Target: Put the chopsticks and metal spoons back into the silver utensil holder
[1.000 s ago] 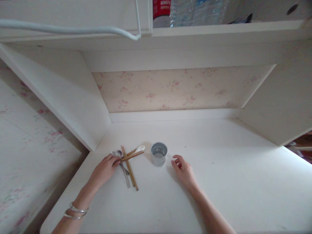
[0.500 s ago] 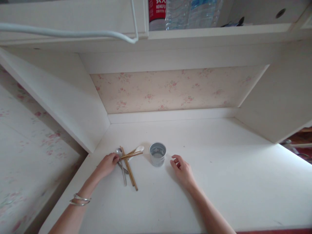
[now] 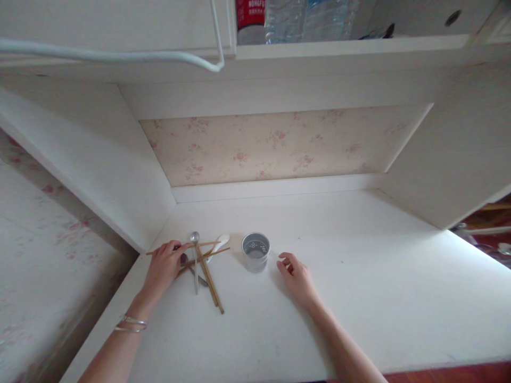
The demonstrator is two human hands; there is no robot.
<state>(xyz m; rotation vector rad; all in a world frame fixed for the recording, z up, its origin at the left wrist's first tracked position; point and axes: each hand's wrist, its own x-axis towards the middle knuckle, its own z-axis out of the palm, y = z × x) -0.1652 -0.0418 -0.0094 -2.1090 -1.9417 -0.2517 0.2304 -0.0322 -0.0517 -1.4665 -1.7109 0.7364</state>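
My left hand [image 3: 164, 261] is closed on a wooden chopstick [image 3: 207, 244], which pokes out on both sides of the fingers. Under and beside it lies a loose pile: more chopsticks [image 3: 210, 284], a long-handled metal spoon [image 3: 195, 237], a white spoon [image 3: 222, 241] and a dark metal utensil [image 3: 202, 282] partly hidden by the hand. A grey metal cup with holes [image 3: 256, 260] stands upright right of the pile. Just right of this cup, my right hand [image 3: 294, 273] rests with fingers loosely curled and apart, holding nothing and not touching the cup.
The white worktop [image 3: 359, 298] is walled by white side panels, with a floral back wall [image 3: 271, 151]. Overhead, a shelf holds plastic bottles [image 3: 285, 21], and a white cable [image 3: 120, 56] hangs across the upper left.
My left hand has shifted left, drawing a chopstick out across the pile. The metal spoon and crossed chopsticks have moved slightly. My right hand stays beside the cup.
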